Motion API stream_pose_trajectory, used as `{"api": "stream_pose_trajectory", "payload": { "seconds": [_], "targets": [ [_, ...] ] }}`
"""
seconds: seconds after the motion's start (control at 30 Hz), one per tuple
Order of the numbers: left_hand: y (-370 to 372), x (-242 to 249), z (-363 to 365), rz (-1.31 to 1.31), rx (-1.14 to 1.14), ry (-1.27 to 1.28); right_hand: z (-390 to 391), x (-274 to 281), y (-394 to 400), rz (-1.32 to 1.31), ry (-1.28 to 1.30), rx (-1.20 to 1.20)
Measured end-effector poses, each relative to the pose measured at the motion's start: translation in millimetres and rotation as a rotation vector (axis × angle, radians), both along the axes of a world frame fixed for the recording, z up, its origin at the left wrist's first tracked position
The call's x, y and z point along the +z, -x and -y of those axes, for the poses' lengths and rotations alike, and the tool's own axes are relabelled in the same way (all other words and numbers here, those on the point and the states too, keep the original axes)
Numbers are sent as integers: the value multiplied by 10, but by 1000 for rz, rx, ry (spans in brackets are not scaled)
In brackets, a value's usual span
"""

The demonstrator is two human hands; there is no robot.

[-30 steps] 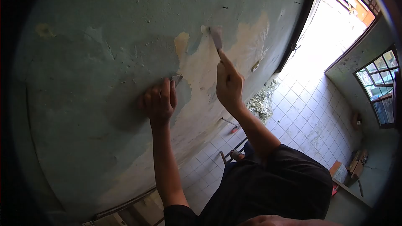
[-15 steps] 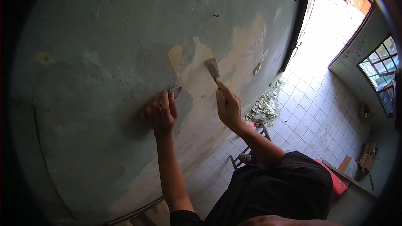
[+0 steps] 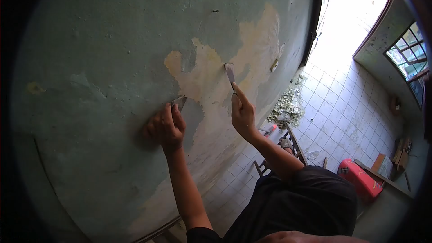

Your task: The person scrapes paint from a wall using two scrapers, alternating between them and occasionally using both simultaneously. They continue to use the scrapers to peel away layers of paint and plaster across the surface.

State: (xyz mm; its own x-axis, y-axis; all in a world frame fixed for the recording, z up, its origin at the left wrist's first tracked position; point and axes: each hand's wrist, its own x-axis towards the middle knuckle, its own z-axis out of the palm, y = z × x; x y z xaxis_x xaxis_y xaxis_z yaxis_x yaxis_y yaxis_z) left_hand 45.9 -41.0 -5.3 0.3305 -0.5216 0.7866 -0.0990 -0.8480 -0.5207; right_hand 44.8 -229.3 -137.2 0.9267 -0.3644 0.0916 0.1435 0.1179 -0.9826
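My left hand (image 3: pixel 167 128) is against the green wall (image 3: pixel 99 121), its fingers closed on a small flat scraper blade (image 3: pixel 179 102) at the edge of a bare patch. To the right, my right hand (image 3: pixel 243 112) grips the handle of a longer scraper (image 3: pixel 230 71), whose blade lies at the wall, over the bare plaster (image 3: pixel 209 74). Ragged green paint surrounds the pale, yellowish patch. Part of the handle is hidden inside my right hand.
Paint flakes (image 3: pixel 290 105) lie heaped on the tiled floor (image 3: pixel 333 112) by the wall. Below me are a wooden frame (image 3: pixel 295 144) and a foot in a sandal. A red case (image 3: pixel 360 180) lies lower right. A nail (image 3: pixel 215 11) and a switch (image 3: pixel 274 65) are on the wall.
The view has shifted, bringing more of the red case and the foot into sight. The right scraper has moved rightward over the patch, its blade now more upright. Both hands still hold their tools.
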Motion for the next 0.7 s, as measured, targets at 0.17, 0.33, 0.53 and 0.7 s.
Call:
{"api": "stream_pose_trajectory", "payload": {
  "seconds": [0.17, 0.33, 0.53, 0.7],
  "targets": [
    [-52, 1, -22, -7, -23, -2, 11, -9, -135, 56, 22, -68],
    [-14, 4, -12, 13, -16, -15, 48, -55, -149, 103, 84, -99],
    [-8, 21, -21, 2, -41, -25, 105, 0, -181, 66, 70, -78],
    [-28, 2, -37, -3, -40, -10, 142, -37, -25, -5, 87, -8]
  ]
}}
